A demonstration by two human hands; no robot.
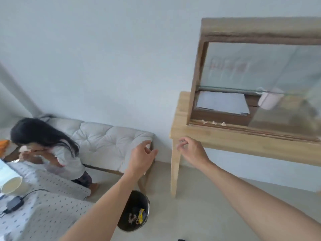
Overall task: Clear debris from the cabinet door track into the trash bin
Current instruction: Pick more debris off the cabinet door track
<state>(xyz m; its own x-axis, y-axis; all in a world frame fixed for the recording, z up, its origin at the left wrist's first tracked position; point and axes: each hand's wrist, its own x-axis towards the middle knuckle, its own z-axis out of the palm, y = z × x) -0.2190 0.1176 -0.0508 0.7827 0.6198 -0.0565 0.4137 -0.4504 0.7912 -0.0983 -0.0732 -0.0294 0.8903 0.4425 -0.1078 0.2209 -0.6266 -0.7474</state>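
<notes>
Above the trash bin, left hand and right hand hover loosely spread, empty.

Wooden table under glass-fronted cabinet

debris: three pale scraps lying in the cabinet door track;
trash bin: black, sitting open on the floor, holding wrappers

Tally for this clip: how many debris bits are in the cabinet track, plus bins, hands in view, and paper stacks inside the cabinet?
Debris pieces in the track: 3, pale bits at and
Trash bin: 1
Hands: 2, left hand and right hand, both empty
Paper stack: 1
Total: 7
</notes>
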